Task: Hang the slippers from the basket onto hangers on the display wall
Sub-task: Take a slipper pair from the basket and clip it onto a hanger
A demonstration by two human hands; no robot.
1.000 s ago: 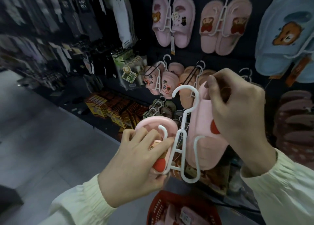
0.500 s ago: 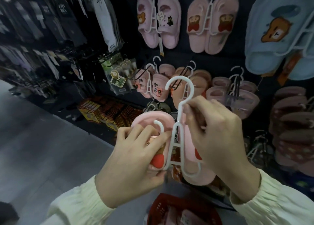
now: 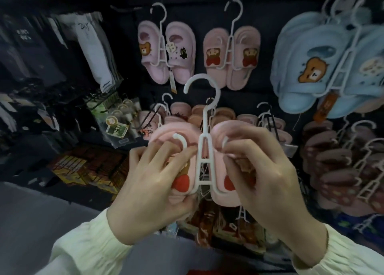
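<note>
Head view: we see both hands raised in front of the display wall (image 3: 268,100), cream sleeves at the bottom corners. The left hand (image 3: 149,183) curls its fingers over the top of the left pink slipper (image 3: 166,133), thumb underneath. The right hand (image 3: 268,175) grips the right pink slipper (image 3: 218,129), fingertips bent in at its strap. Both slippers sit on the side arms of one white hanger (image 3: 202,150), which stands upright between the hands. Its hook is free, not yet on the wall.

Writing: we can read none. The paper tag (image 3: 172,83) on the pale pink pair (image 3: 180,66) and the orange tag (image 3: 326,106) on the blue slippers (image 3: 301,66) are blurred.

Around: a peach pair with bear patches (image 3: 232,75) hangs top centre and brown slippers (image 3: 332,160) far right. More pink pairs sit directly behind the held hanger, partly hidden by it. Socks (image 3: 93,52) hang at left, with yellow boxes (image 3: 83,170) low left.
</note>
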